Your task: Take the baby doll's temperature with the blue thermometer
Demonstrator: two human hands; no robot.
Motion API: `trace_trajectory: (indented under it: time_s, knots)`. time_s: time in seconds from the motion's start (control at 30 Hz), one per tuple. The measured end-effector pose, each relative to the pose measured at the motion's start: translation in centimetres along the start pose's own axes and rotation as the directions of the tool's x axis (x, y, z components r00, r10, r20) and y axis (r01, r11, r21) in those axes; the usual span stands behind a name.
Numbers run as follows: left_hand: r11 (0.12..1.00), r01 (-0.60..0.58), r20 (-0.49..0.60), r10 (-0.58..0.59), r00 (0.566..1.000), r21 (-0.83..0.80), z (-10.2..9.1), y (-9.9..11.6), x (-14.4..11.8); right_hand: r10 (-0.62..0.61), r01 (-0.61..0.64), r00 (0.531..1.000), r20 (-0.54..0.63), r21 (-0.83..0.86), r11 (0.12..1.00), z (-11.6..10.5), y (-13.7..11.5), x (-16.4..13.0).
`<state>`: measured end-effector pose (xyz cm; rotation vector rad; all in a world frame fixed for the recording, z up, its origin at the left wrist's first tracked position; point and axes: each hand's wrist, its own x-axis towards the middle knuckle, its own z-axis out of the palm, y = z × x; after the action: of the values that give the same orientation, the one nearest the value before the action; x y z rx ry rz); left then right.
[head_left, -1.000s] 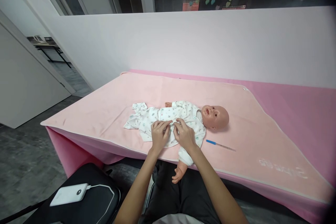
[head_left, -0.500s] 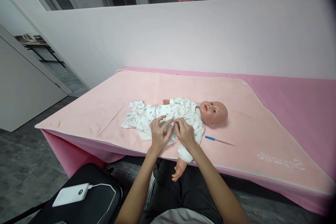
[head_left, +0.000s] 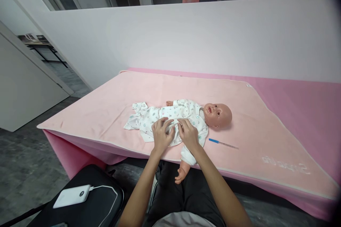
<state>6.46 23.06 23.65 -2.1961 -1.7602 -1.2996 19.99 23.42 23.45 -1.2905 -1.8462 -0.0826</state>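
Note:
A baby doll (head_left: pixel 217 114) lies on its back on a pale pink blanket (head_left: pixel 106 106), head to the right, dressed in a white printed romper (head_left: pixel 151 117). One doll arm hangs over the table's near edge. My left hand (head_left: pixel 162 135) and my right hand (head_left: pixel 188 134) rest side by side on the romper's belly area, fingertips pinching the fabric at the front closure. A thin blue-tipped stick (head_left: pixel 222 143) lies on the blanket just right of my right hand.
A white partition wall (head_left: pixel 186 39) runs behind the pink table (head_left: pixel 306 106). At lower left, a black bag (head_left: pixel 101 202) carries a white power bank (head_left: pixel 71 195) with a cable. Grey floor and an open doorway are at the left.
My left-hand fingers, spread half a second ago, have come back down onto the romper. The view has shifted slightly; the doll has not moved.

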Motion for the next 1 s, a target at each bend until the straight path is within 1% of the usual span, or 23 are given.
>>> trace_trajectory:
  time_s: [0.1, 0.2, 0.37, 0.5, 0.63, 0.8, 1.0]
  knots:
    - [1.000, -0.007, -0.008, 0.007, 1.000, 0.004, 0.1, 0.0, 0.0, -0.004, 0.005, 1.000, 0.025, -0.037, 0.999, 0.0, 0.0, 0.0]
    - [1.000, -0.012, -0.015, 0.012, 1.000, -0.010, 0.0, -0.1, 0.0, -0.013, 0.014, 1.000, 0.017, -0.044, 0.999, 0.0, 0.1, 0.0]
    - [0.999, -0.049, 0.022, 0.049, 0.999, -0.019, -0.2, -0.3, -0.1, -0.020, 0.020, 1.000, -0.001, -0.042, 0.999, 0.2, 0.2, -0.1]
    - [0.997, -0.074, 0.051, 0.074, 0.996, -0.005, -0.2, -0.6, -0.1, -0.023, 0.023, 1.000, 0.009, -0.064, 0.998, 0.2, 0.2, -0.1]
    - [0.997, -0.074, 0.074, 0.075, 0.994, -0.019, -0.3, -0.8, -0.2, -0.034, 0.034, 0.999, -0.003, -0.071, 0.997, 0.3, 0.2, -0.1]
    - [0.997, -0.069, 0.099, 0.070, 0.993, -0.017, -0.1, -1.1, -0.2, -0.039, 0.040, 0.999, 0.017, -0.083, 0.996, 0.3, 0.2, -0.1]
    - [0.997, -0.073, 0.083, 0.074, 0.994, -0.008, 0.1, -1.2, -0.2, -0.039, 0.041, 0.999, 0.021, -0.078, 0.996, 0.2, 0.2, -0.1]
